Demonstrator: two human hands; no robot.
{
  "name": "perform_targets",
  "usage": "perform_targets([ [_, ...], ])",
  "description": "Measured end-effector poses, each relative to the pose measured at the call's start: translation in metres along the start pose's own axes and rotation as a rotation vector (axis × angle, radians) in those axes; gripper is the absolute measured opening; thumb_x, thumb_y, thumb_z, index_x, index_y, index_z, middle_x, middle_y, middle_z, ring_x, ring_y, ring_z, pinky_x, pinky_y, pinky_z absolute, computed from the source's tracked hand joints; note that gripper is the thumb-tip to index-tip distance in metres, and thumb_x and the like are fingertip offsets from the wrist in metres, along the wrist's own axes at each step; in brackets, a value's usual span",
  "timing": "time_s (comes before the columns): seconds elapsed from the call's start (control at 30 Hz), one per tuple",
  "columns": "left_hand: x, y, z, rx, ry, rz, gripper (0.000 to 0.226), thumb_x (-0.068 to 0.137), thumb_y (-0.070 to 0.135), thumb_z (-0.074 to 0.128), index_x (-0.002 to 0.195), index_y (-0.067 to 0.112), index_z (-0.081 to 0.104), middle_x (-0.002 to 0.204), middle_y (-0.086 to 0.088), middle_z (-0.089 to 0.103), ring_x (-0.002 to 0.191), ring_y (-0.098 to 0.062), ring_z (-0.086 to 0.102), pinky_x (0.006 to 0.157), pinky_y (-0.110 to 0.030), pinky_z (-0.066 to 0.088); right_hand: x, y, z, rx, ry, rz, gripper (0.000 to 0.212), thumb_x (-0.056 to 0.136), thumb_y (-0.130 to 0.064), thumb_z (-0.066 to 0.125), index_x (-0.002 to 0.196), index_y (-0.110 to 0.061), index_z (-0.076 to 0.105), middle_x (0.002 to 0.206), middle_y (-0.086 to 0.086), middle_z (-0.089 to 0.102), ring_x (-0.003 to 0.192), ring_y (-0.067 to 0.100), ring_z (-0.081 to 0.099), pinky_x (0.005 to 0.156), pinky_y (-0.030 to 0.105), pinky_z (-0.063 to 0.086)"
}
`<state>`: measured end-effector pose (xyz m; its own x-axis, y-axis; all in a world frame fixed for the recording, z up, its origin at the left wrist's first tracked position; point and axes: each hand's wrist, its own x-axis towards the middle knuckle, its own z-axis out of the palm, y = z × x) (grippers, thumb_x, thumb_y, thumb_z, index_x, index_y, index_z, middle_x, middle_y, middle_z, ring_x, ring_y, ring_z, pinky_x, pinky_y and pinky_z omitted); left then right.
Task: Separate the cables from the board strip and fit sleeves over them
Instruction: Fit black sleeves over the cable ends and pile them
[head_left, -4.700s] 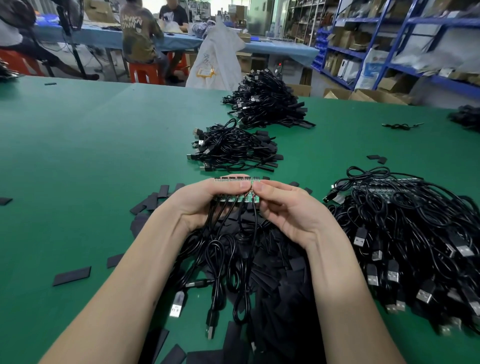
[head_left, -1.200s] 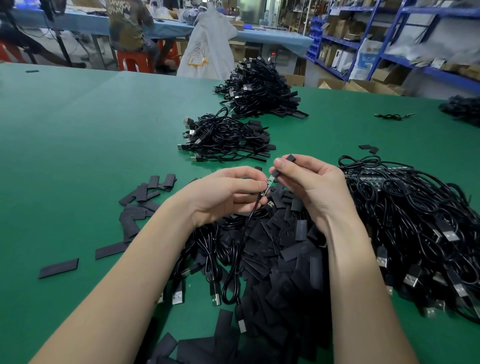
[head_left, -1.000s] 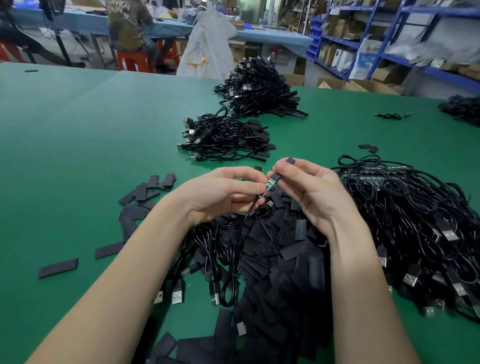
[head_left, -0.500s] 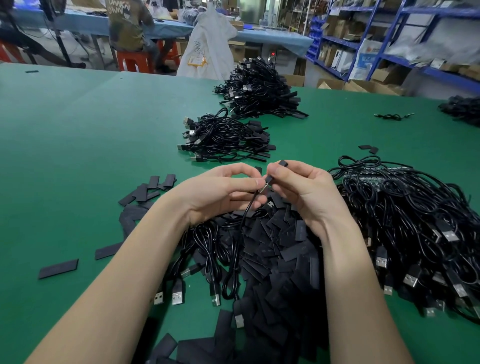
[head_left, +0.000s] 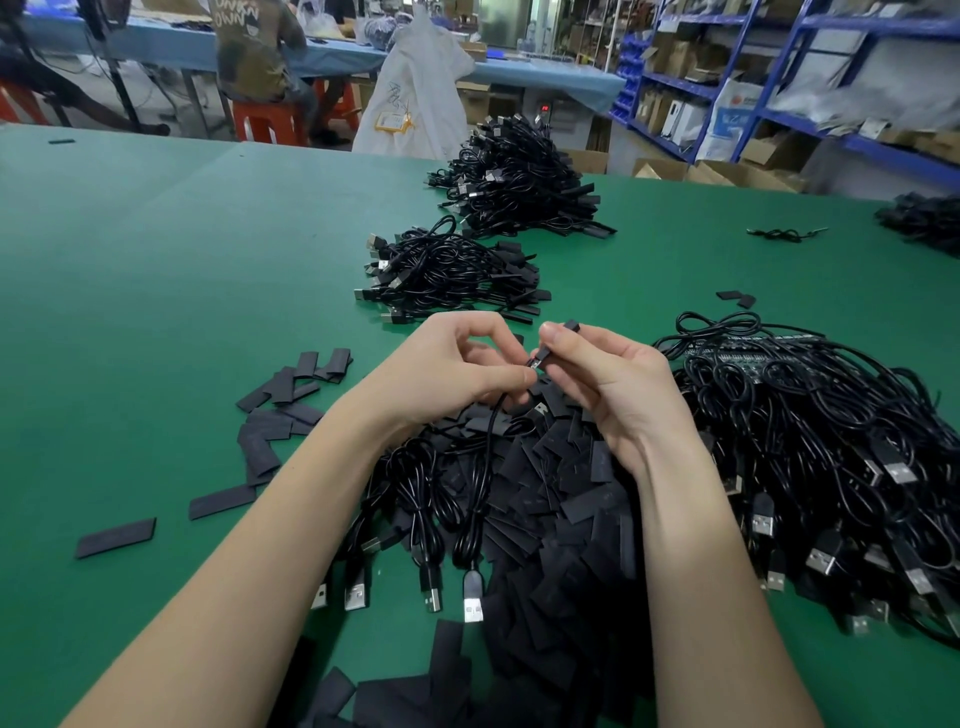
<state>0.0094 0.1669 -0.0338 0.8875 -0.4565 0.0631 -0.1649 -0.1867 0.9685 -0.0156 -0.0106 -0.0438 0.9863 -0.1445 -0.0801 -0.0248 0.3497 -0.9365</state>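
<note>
**Two hands, one cable, one sleeve**

Right now both hands meet above the green worktop (head_left: 156, 291). The left hand (head_left: 447, 371) has its grip closed in a pinch on the end of a single black cable (head_left: 491, 415), which drops from the fingers into the heap below. The right hand (head_left: 618, 387) pinches one short black sleeve (head_left: 553, 345) between thumb and forefinger, its lower end touching the cable's tip; whether the tip is already inside I cannot tell.

Under the hands lies a big heap of flat black sleeves (head_left: 550, 509), too many to count, with about a dozen strays (head_left: 291, 395) scattered to the left. Four USB plugs (head_left: 472, 597) of loose cables show at the near edge of that heap.

Cable piles number four that I can see: a large tangle (head_left: 831, 467) on the right, with a dark board strip (head_left: 748, 356) lying on its far side, a small pile (head_left: 452, 273) straight ahead, a taller one (head_left: 519, 179) behind it, and part of another (head_left: 924, 221) at the far right edge. One lone cable (head_left: 782, 235) lies near that.

Blue shelves (head_left: 779, 78) beyond hold cardboard boxes; their contents are hidden.
</note>
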Motion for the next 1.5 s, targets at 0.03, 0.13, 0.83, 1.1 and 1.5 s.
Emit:
perform_targets([
  [0.03,-0.0001,0.0001,0.0000,0.016,0.008,0.015,0.013,0.086,0.009,0.078,0.082,0.014,0.067,0.072,-0.009,0.075,0.057,-0.009,0.055,0.058,-0.016,0.045,0.0006,0.0007,0.0005,0.007,0.004,0.000,0.027,0.051,-0.025,0.092,0.073,-0.013,0.082,0.091,0.011,0.079,0.078,0.014,0.076,0.066,0.015,0.057],
  [0.13,-0.0007,0.0011,0.0002,0.050,0.025,0.042,0.012,0.085,0.010,0.079,0.081,0.013,0.068,0.072,-0.008,0.076,0.060,-0.007,0.059,0.060,-0.015,0.046,0.0008,0.0020,0.0005,0.030,0.011,0.000,0.034,0.053,-0.025,0.092,0.081,-0.009,0.081,0.091,0.012,0.079,0.078,0.014,0.076,0.066,0.015,0.057],
  [0.83,0.0023,-0.0021,-0.0005,0.068,0.101,0.105,0.006,0.084,0.008,0.080,0.084,0.006,0.075,0.074,-0.009,0.077,0.069,-0.015,0.071,0.082,-0.039,0.058,-0.0026,0.0020,-0.0007,0.117,-0.030,-0.009,0.031,0.065,-0.015,0.085,0.093,-0.006,0.077,0.095,0.011,0.079,0.086,0.015,0.076,0.070,0.018,0.058],
  [1.1,0.0030,-0.0053,-0.0040,0.096,0.105,0.120,0.005,0.083,0.007,0.081,0.083,0.007,0.076,0.073,-0.006,0.077,0.067,-0.012,0.072,0.068,-0.024,0.057,-0.0043,0.0025,0.0015,0.099,-0.042,0.009,0.031,0.067,-0.014,0.082,0.095,-0.004,0.075,0.093,0.011,0.079,0.084,0.015,0.076,0.069,0.017,0.058],
  [1.5,0.0047,-0.0053,-0.0026,-0.079,0.078,0.058,0.018,0.085,0.004,0.078,0.097,0.006,0.064,0.078,-0.012,0.077,0.061,-0.008,0.067,0.060,-0.012,0.048,-0.0032,0.0056,0.0045,0.049,-0.025,-0.084,0.036,0.072,-0.019,0.084,0.106,-0.021,0.074,0.095,0.011,0.078,0.080,0.014,0.073,0.070,0.020,0.058],
])
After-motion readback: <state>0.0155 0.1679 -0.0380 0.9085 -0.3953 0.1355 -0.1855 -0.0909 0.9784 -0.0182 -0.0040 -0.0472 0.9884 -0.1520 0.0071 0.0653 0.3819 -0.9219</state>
